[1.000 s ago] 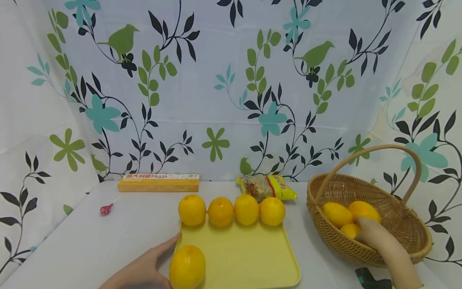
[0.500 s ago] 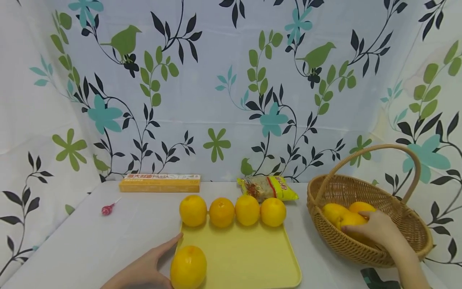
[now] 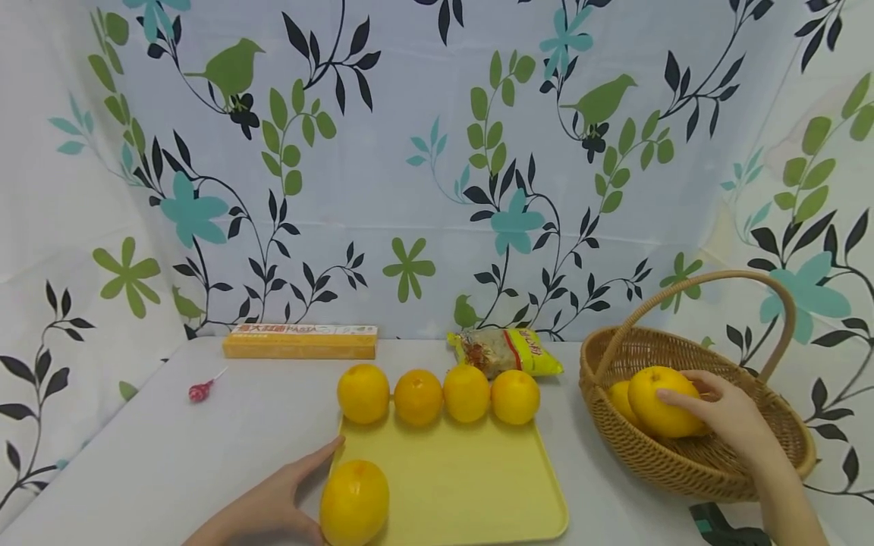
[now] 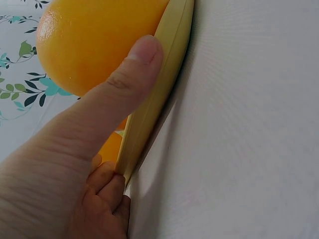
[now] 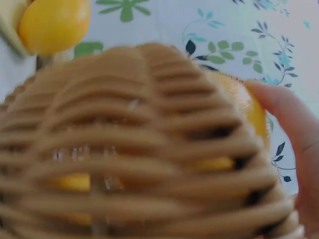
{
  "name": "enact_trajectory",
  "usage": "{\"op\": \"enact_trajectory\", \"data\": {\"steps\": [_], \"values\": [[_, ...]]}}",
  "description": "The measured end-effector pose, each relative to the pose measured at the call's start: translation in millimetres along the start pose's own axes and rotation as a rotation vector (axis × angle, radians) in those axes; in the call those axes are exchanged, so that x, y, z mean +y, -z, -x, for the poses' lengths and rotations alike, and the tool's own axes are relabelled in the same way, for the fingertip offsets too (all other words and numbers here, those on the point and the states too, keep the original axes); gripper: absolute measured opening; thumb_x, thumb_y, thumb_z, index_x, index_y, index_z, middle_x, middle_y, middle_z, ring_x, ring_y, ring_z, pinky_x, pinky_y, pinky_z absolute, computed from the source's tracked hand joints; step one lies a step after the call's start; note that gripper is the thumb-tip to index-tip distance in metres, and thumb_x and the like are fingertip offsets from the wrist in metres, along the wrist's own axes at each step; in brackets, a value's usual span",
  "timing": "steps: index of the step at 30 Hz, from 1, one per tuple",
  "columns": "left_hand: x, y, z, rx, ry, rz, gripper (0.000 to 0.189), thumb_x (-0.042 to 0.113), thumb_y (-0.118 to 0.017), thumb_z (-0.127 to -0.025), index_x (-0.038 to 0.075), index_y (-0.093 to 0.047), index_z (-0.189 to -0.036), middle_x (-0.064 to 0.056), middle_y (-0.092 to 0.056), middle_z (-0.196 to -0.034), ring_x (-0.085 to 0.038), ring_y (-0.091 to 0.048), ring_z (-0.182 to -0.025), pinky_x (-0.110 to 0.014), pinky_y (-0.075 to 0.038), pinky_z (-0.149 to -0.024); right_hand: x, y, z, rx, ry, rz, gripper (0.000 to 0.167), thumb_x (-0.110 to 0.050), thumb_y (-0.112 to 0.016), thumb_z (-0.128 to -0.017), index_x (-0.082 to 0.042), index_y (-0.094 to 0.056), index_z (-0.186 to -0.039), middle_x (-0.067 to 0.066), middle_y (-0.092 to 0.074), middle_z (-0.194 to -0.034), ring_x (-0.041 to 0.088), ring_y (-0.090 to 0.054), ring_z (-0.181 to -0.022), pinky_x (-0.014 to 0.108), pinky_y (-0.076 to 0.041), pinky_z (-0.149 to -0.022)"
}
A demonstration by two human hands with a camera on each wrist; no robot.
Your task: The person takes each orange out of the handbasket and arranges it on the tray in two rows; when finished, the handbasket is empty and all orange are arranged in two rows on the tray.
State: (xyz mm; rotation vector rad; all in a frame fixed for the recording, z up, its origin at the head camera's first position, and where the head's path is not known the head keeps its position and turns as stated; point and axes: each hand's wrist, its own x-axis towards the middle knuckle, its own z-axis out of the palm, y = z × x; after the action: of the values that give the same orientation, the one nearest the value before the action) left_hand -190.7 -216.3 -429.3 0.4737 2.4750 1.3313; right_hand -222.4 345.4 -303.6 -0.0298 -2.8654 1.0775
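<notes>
My right hand [image 3: 732,415] grips an orange [image 3: 661,400] just above the other fruit in the wicker basket [image 3: 765,447]. In the right wrist view its thumb lies against that orange [image 5: 249,107], and blurred wickerwork hides most of the rest. My left hand [image 3: 276,497] rests along the left edge of the yellow tray [image 3: 471,485], thumb and forefinger spread apart. The left wrist view has the thumb across the tray's rim [image 4: 167,64], beside a large orange [image 4: 92,42]. That large orange [image 3: 355,502] sits at the tray's near left corner.
Several oranges [image 3: 418,397] line the tray's far edge. Behind them lie a yellow snack packet [image 3: 508,353] and a pasta box [image 3: 300,343]. A red lollipop [image 3: 199,392] is on the table at left. The basket's tall handle [image 3: 710,279] arches over its opening.
My right hand has taken hold of an orange among the fruit in the basket and raised it a little. My left hand and the oranges on the tray have stayed put.
</notes>
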Motion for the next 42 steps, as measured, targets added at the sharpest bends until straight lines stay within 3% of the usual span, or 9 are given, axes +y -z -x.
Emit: {"op": "enact_trajectory", "data": {"steps": [3,5,9,12,16,21,31,35,42], "values": [[1.3,2.0,-0.6,-0.001,-0.025,-0.018,0.102,0.031,-0.081,-0.062,0.013,-0.021,-0.143,-0.014,-0.022,-0.144,-0.040,-0.020,-0.127,-0.065,-0.017,-0.095,-4,-2,1.0,-0.002,0.030,-0.118,0.071,-0.045,-0.049,-0.088,0.006,-0.028,-0.133,0.034,-0.028,-0.130,0.049,-0.035,-0.111,0.050,-0.043,-0.079],[1.0,3.2,-1.2,-0.008,-0.041,-0.021,0.101,0.030,-0.080,-0.063,0.012,-0.021,-0.143,-0.014,-0.022,-0.144,-0.040,-0.018,-0.128,-0.064,-0.017,-0.095,-6,-4,1.3,0.018,0.073,-0.168,0.064,-0.040,-0.049,-0.090,0.006,-0.031,-0.131,0.028,-0.034,-0.127,0.038,-0.045,-0.105,0.039,-0.046,-0.076],[0.2,2.0,0.9,-0.004,-0.004,0.013,0.104,0.029,-0.081,-0.062,0.014,-0.019,-0.144,-0.015,-0.022,-0.144,-0.042,-0.017,-0.127,-0.067,-0.012,-0.094,-8,-8,1.9,0.038,0.154,-0.327,0.041,-0.029,-0.050,-0.091,-0.004,-0.042,-0.122,-0.002,-0.054,-0.108,0.013,-0.053,-0.089,0.026,-0.048,-0.069],[0.7,-0.1,3.2,0.007,0.044,0.048,0.105,0.030,-0.081,-0.060,0.017,-0.019,-0.144,-0.014,-0.022,-0.144,-0.042,-0.018,-0.127,-0.069,-0.010,-0.092,-9,-13,3.2,0.023,0.232,-0.429,0.021,-0.021,-0.048,-0.092,-0.020,-0.047,-0.113,-0.018,-0.053,-0.097,0.007,-0.054,-0.082,0.025,-0.048,-0.068],[0.3,-0.8,4.8,0.014,0.060,0.043,0.106,0.032,-0.081,-0.059,0.018,-0.019,-0.144,-0.014,-0.022,-0.144,-0.042,-0.019,-0.126,-0.069,-0.011,-0.091,-17,-23,7.6,-0.040,0.347,-0.538,0.032,-0.009,-0.045,-0.092,-0.033,-0.051,-0.112,-0.015,-0.054,-0.105,0.009,-0.056,-0.085,0.022,-0.049,-0.070],[1.4,0.0,4.8,0.009,0.036,0.018,0.104,0.031,-0.081,-0.061,0.017,-0.019,-0.144,-0.014,-0.022,-0.144,-0.042,-0.019,-0.127,-0.068,-0.012,-0.092,-33,-39,14.4,-0.085,0.443,-0.653,0.042,0.001,-0.047,-0.088,-0.031,-0.055,-0.114,-0.011,-0.055,-0.111,0.010,-0.057,-0.090,0.021,-0.050,-0.073],[2.1,0.3,-1.0,-0.009,-0.038,-0.020,0.102,0.031,-0.080,-0.063,0.013,-0.020,-0.144,-0.014,-0.022,-0.144,-0.040,-0.019,-0.127,-0.066,-0.015,-0.094,-53,-61,23.2,-0.115,0.440,-0.693,0.040,-0.001,-0.050,-0.086,-0.027,-0.057,-0.115,-0.005,-0.056,-0.113,0.014,-0.057,-0.091,0.025,-0.050,-0.075],[3.4,-0.6,-5.2,-0.020,-0.045,-0.020,0.101,0.031,-0.079,-0.064,0.012,-0.020,-0.143,-0.015,-0.021,-0.144,-0.040,-0.018,-0.128,-0.065,-0.014,-0.095,-57,-68,25.2,-0.123,0.431,-0.715,0.037,-0.002,-0.050,-0.086,-0.021,-0.057,-0.117,-0.004,-0.056,-0.114,0.016,-0.058,-0.092,0.026,-0.050,-0.076],[4.9,-2.5,-3.9,-0.010,0.078,0.038,0.104,0.034,-0.079,-0.063,0.014,-0.017,-0.144,-0.016,-0.020,-0.144,-0.044,-0.017,-0.126,-0.069,-0.012,-0.092,-81,-90,21.9,-0.222,0.419,-0.706,0.044,-0.009,-0.055,-0.084,0.006,-0.045,-0.124,0.014,-0.051,-0.119,0.021,-0.056,-0.097,0.030,-0.048,-0.081]]}}
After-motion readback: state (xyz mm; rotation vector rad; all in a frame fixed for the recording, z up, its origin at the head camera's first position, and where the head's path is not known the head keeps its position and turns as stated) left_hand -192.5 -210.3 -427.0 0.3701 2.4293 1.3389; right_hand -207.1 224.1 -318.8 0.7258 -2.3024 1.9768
